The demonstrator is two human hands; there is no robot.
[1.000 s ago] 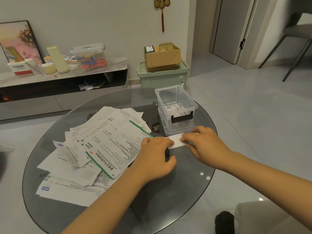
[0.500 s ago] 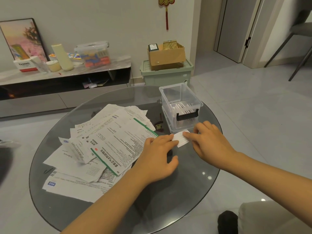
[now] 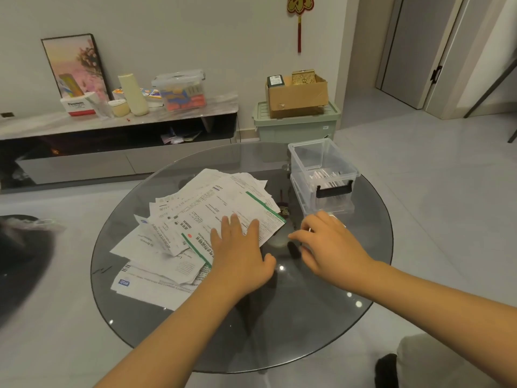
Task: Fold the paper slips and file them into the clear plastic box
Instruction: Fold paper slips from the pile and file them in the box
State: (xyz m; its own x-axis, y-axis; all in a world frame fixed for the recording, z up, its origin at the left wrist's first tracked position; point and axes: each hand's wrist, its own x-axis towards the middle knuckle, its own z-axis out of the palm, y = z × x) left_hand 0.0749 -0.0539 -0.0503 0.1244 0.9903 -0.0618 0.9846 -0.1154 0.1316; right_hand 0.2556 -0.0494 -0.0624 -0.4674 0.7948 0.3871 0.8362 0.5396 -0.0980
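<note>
Left hand (image 3: pixel 240 256) spread flat on paper pile (image 3: pixel 195 219); right hand (image 3: pixel 330 247) curled, pinching folded slip (image 3: pixel 337 219).

L hand (image 3: pixel 237 253) lay flat, fingers straight, on the top green-edged sheet (image 3: pixel 223 211) of the paper pile (image 3: pixel 156 247) on the round glass table (image 3: pixel 279 331). R hand (image 3: pixel 330 247) sat just in front of the clear plastic box (image 3: pixel 321 169), fingers curled; a white slip edge (image 3: pixel 337 219) showed beyond its knuckles, grip unclear. Folded slips (image 3: pixel 326 176) stood inside the box.
</note>
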